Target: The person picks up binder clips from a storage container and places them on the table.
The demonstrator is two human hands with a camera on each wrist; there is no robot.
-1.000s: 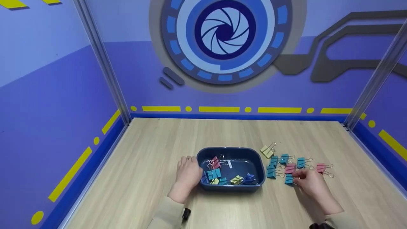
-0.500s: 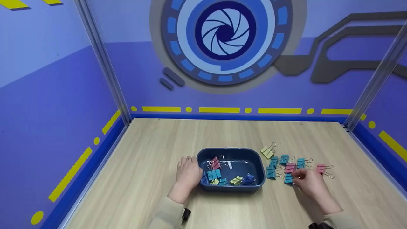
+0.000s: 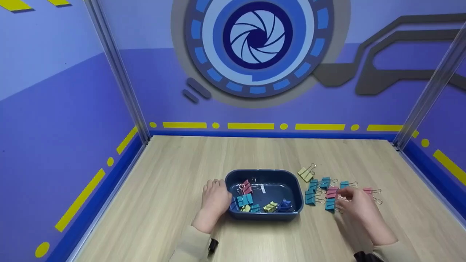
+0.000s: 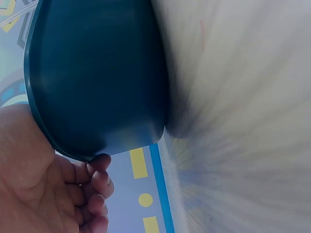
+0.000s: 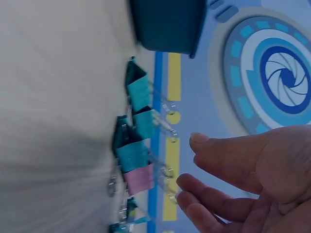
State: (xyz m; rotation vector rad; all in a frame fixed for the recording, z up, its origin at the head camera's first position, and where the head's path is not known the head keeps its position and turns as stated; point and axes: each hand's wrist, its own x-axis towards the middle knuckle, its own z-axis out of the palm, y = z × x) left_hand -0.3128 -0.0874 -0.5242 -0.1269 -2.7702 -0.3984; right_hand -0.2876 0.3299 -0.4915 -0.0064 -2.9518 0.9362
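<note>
At the left end of a dark blue bin, my left hand grips the rim; the left wrist view shows its fingers curled at the bin's wall. Inside the bin lie several binder clips, among them a teal one and a pink one. My right hand hovers just right of a teal clip and a pink clip. In the right wrist view this hand has thumb and fingers apart, holding nothing, beside a teal clip and a pink clip.
Right of the bin, several more clips lie on the wooden table: a yellow one farthest back, teal ones, and a pink one partly behind my right hand. Printed panels with metal corner posts enclose the table.
My right hand has let go of the front teal clip and lifted slightly back and to the right, its fingers spreading. The clip stays on the table. My left hand and the bin have not moved.
</note>
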